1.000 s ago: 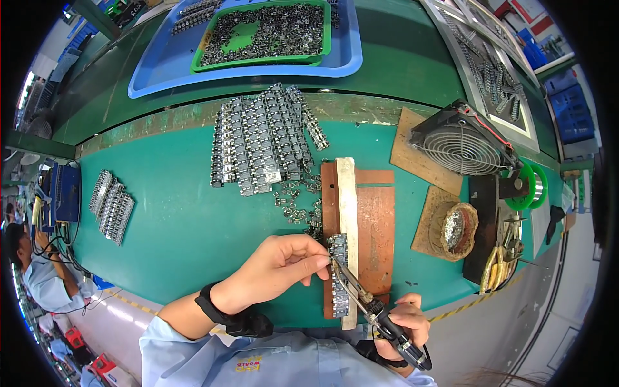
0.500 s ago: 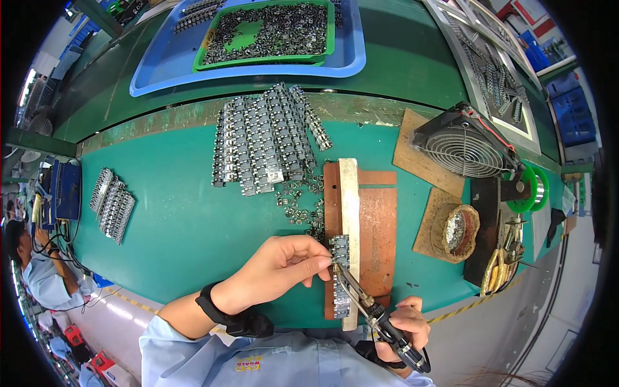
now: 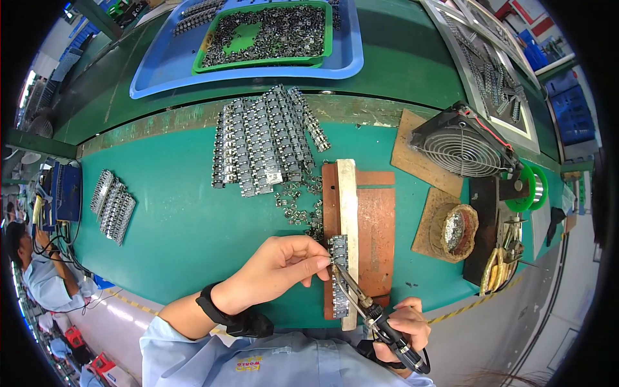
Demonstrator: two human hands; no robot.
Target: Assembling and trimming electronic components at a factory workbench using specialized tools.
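Note:
My right hand point(image 3: 407, 326) is wrapped round the black grip of a soldering iron point(image 3: 385, 330), which has a thin curved tube along its metal shaft. Its tip rests at the left edge of a circuit board strip point(image 3: 340, 250). That strip lies lengthwise along a pale bar point(image 3: 349, 206) on a reddish-brown base plate point(image 3: 376, 232). Thumb and forefinger of my left hand point(image 3: 284, 266) are pinched together at the strip's edge, right beside the iron tip. Whatever they hold is hidden or too small to make out. Small metal parts point(image 3: 298, 205) lie loose just beyond that hand.
Board strips point(image 3: 261, 142) are piled at the back, with a smaller stack point(image 3: 115, 206) at left. A blue tray point(image 3: 351, 61) bears a green tray point(image 3: 330, 32) of metal parts. At right stand a fan point(image 3: 461, 145), a round pot point(image 3: 459, 232) and a solder spool point(image 3: 540, 189).
Both hands, the soldering iron and the board strip hold nearly the same places. The whole picture has shifted very slightly.

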